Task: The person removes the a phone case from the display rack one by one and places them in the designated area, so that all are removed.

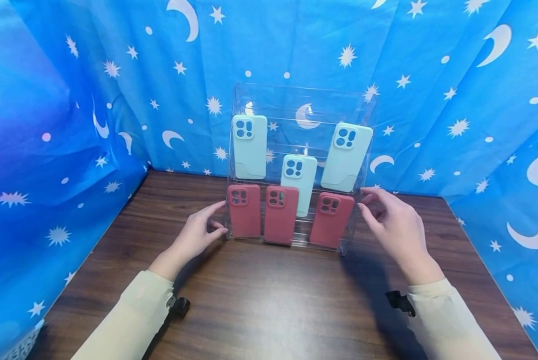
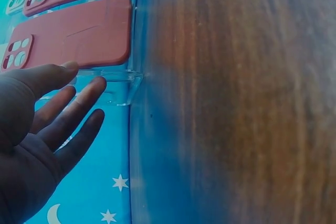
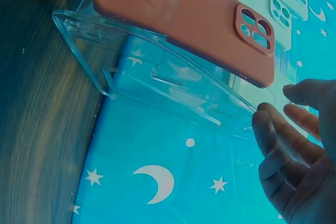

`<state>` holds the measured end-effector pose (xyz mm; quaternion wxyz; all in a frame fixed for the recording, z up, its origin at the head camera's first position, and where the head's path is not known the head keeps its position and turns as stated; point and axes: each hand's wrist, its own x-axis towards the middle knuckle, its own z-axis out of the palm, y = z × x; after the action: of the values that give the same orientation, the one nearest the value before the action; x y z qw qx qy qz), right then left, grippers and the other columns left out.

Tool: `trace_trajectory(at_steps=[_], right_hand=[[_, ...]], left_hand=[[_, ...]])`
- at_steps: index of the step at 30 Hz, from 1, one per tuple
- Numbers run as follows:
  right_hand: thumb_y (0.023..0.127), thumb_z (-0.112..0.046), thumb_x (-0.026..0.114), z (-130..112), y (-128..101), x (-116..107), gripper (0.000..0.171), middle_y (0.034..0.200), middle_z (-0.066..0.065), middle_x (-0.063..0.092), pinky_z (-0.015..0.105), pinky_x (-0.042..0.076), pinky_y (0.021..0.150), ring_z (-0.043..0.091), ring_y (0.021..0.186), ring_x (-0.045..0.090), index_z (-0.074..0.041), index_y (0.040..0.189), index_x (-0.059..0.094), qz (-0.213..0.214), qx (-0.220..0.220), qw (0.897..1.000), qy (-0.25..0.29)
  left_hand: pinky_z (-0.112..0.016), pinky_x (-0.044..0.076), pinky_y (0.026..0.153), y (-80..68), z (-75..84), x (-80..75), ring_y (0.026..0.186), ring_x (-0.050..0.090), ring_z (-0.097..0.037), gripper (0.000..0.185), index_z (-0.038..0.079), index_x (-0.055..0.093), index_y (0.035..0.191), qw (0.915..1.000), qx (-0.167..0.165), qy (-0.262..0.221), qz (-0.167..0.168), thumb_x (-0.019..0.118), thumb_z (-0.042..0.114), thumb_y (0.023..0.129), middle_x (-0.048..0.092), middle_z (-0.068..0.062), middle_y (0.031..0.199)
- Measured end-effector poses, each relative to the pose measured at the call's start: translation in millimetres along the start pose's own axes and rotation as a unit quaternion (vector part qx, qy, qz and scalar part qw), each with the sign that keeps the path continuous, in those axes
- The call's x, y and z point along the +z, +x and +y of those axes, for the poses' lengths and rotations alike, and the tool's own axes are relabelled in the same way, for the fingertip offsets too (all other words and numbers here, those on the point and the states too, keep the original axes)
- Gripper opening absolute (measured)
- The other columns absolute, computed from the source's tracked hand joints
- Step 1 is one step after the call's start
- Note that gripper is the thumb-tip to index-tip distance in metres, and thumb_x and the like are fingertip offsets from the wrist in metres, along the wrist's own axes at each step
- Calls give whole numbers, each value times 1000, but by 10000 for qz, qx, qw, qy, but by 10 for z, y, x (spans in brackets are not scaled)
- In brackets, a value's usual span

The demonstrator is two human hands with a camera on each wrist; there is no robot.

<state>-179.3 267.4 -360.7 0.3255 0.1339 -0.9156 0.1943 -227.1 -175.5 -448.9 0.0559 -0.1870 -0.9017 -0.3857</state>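
A clear acrylic display rack stands upright on the brown table, its long axis running left to right, against the blue star-and-moon cloth. It carries 3 red phone cases on the lower tier and 3 mint phone cases above. The rack lies between both hands. The left hand sits at the rack's left wall, fingers straight and spread, tips at the lower edge. The right hand hovers just beside the right wall, fingers apart, loosely bent, gripping nothing. The left hand is nearer.
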Motion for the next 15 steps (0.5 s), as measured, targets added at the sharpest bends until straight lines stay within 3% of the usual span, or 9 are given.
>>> trace_trajectory(at_steps=[9,15], right_hand=[[91,-11,77,4,10,75,35,99,5,73,35,48,61,14,70,57,-12,126,70,-108,-94,9997,185],[91,-12,79,12,-3,98,33,98,4,72,32,46,58,16,69,56,-14,123,72,-233,-96,9995,188]], left_hand=[[-43,63,88,4,-29,28,89,73,-15,72,15,45,155,9999,34,86,117,79,11,91,67,-12,131],[-43,63,88,-4,-21,36,88,73,-15,71,15,47,154,9997,94,141,177,79,12,91,67,-11,129]])
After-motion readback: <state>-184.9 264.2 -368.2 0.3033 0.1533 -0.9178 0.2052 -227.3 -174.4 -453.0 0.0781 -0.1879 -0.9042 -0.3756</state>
